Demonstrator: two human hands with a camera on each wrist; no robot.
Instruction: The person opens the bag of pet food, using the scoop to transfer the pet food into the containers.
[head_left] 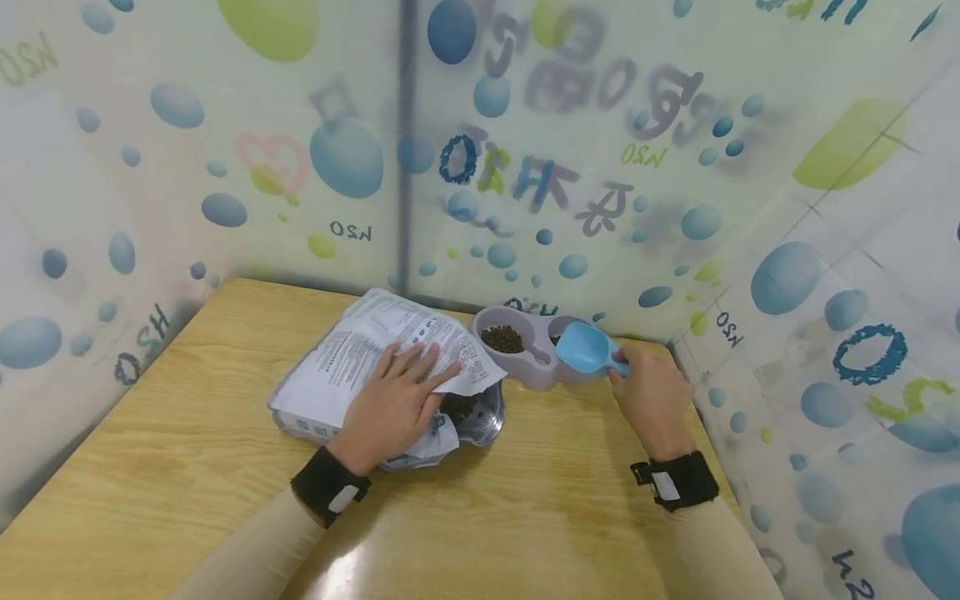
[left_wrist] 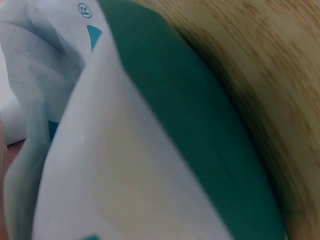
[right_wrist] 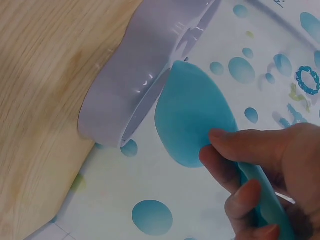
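A white printed bag (head_left: 352, 358) lies on its side, its mouth facing right with brown kibble (head_left: 459, 406) inside. Across its top, near the mouth, my left hand (head_left: 393, 408) rests with fingers spread and straight. The left wrist view is mostly filled by the bag's white and green side (left_wrist: 165, 110). By its handle, my right hand (head_left: 651, 396) grips a light-blue scoop (head_left: 585, 347). The scoop's head (right_wrist: 192, 115) is tilted over the right bowl of a lilac double pet bowl (head_left: 538, 379). Kibble (head_left: 502, 339) lies in the left bowl; the scoop partly hides the right one.
The wooden table (head_left: 555, 500) ends at a patterned wall (head_left: 480, 208) behind the bag and bowl. Another patterned wall (head_left: 825, 400) runs close along the right edge, near my right hand. A third one (head_left: 67, 275) borders the left side.
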